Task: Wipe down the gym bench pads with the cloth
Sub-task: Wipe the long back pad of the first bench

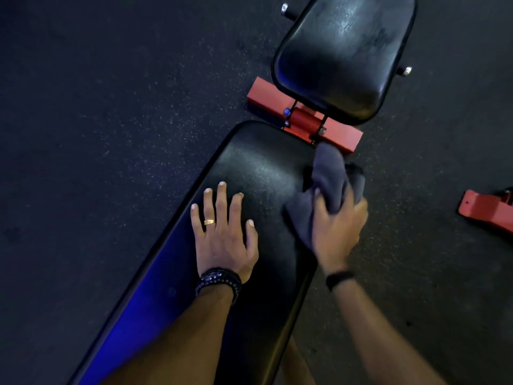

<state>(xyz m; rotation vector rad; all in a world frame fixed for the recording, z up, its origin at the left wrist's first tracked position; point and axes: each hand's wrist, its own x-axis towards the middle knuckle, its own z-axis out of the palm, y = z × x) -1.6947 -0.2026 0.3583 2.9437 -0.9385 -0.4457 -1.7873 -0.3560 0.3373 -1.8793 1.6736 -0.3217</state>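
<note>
A long black back pad (258,168) runs diagonally from the bottom left toward the centre. Beyond it sits a smaller black seat pad (341,56), glossy under the light. My left hand (224,232) lies flat on the back pad with its fingers spread; a ring and dark bracelets show on it. My right hand (338,226) grips a bunched grey cloth (327,176) at the right edge of the back pad, near its far end. Part of the cloth hangs over the pad's side.
A red metal frame bar (263,97) crosses under the gap between the two pads. Another red frame piece (485,209) lies on the floor at the right. Dark speckled rubber flooring (111,107) surrounds the bench.
</note>
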